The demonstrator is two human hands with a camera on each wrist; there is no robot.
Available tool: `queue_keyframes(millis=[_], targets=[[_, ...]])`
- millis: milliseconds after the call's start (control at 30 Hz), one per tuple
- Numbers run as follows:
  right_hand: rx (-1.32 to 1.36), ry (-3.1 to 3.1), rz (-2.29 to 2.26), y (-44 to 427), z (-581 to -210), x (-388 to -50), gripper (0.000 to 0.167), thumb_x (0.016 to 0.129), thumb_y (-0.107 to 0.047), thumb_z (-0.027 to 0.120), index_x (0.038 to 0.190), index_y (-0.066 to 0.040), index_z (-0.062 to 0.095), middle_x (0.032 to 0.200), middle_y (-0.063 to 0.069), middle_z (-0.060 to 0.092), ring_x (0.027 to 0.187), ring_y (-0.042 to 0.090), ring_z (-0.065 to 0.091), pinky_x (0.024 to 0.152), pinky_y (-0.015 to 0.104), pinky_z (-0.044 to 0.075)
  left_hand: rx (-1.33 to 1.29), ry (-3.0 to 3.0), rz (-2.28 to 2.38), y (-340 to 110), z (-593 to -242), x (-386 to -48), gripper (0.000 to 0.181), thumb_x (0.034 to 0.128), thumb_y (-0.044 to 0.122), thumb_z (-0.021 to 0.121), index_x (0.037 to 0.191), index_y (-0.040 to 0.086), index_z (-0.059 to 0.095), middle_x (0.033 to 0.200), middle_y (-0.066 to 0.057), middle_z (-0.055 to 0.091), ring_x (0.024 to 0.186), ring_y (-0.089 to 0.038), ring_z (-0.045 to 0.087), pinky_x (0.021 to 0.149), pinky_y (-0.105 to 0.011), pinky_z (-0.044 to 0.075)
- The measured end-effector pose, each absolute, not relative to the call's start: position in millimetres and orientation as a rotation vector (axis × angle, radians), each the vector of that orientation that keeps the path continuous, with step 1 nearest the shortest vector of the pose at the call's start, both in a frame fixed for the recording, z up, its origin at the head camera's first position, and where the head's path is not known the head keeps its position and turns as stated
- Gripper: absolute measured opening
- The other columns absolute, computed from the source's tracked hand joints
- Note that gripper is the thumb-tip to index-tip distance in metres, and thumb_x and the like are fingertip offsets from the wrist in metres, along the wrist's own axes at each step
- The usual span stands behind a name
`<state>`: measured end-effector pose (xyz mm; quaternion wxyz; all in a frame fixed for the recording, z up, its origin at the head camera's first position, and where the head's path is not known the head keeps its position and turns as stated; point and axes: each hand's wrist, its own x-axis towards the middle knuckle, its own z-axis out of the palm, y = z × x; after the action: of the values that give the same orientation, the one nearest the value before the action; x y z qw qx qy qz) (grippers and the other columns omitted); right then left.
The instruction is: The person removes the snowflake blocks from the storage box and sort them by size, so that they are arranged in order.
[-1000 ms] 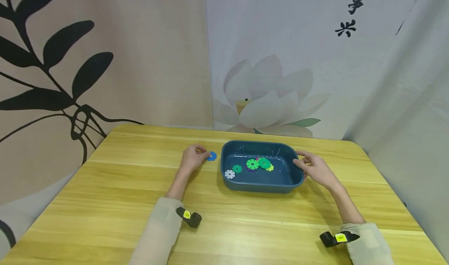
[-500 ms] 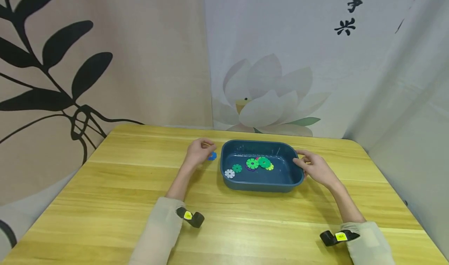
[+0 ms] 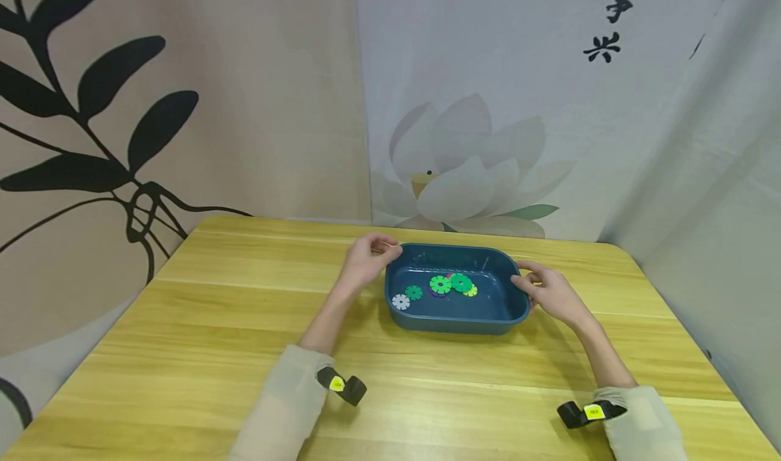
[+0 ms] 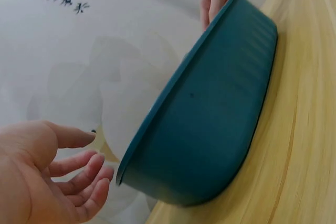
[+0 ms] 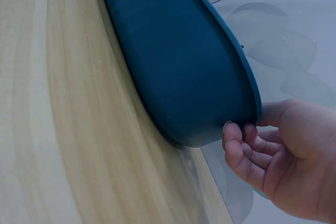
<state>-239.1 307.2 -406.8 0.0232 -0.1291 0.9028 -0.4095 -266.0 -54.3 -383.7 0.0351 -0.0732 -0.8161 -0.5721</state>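
A dark teal plastic basin (image 3: 457,326) rests on the table. Inside lie several notched plastic snowflake discs: a white one (image 3: 401,302) and a small green one (image 3: 413,292) at the left, and a cluster with a bright green disc (image 3: 440,285) near the middle. My left hand (image 3: 368,261) hovers by the basin's back left corner; in the left wrist view its fingers are loosely bent, thumb apart, just off the rim, with nothing visible between them. My right hand (image 3: 546,293) pinches the right rim, thumb over the edge and fingers beneath. The blue disc seen earlier is out of sight.
The wooden table (image 3: 183,352) extends around the basin on all sides. Behind it hangs a printed curtain (image 3: 281,108) with a lotus and dark leaves. A black camera strap (image 3: 342,385) sits on the left sleeve, another (image 3: 588,413) on the right.
My left hand has risen off the blue disc beside the basin and moved right and back to the basin's left corner. The disc no longer shows. My right hand keeps its hold.
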Motion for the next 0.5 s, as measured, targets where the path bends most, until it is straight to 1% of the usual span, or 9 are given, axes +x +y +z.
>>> queue_keyframes(millis=[100, 267, 500], targets=[[-0.406, 2.801, -1.264, 307.5, -407.0, -239.2, 0.055, 0.105, -0.025, 0.057, 0.146, 0.008, 0.041, 0.081, 0.01, 0.065, 0.058, 0.031, 0.063, 0.064, 0.035, 0.054, -0.269, -2.495, -1.774, -47.3, -380.6, -262.4, 0.023, 0.0938, 0.015, 0.072, 0.111, 0.0, 0.069, 0.1, -0.013, 0.068, 0.096, -0.028, 0.063, 0.088, -0.039, 0.053], [-0.412, 2.805, -1.261, 307.7, -407.8, -240.1, 0.055, 0.105, -0.024, 0.057, 0.147, 0.009, 0.041, 0.079, 0.009, 0.064, 0.058, 0.031, 0.063, 0.065, 0.033, 0.054, -0.367, -2.493, -1.823, -34.6, -381.1, -258.4, 0.02, 0.0953, 0.014, 0.071, 0.111, 0.002, 0.067, 0.095, -0.01, 0.066, 0.09, -0.024, 0.062, 0.083, -0.033, 0.052], [-0.402, 2.797, -1.28, 308.1, -409.4, -241.0, 0.055, 0.105, -0.022, 0.057, 0.147, 0.008, 0.04, 0.078, 0.01, 0.062, 0.058, 0.033, 0.063, 0.067, 0.033, 0.054, -0.416, -2.531, -1.881, -17.6, -385.9, -255.8, 0.023, 0.0968, 0.014, 0.069, 0.115, 0.0, 0.065, 0.099, -0.009, 0.065, 0.091, -0.022, 0.062, 0.083, -0.032, 0.053]])
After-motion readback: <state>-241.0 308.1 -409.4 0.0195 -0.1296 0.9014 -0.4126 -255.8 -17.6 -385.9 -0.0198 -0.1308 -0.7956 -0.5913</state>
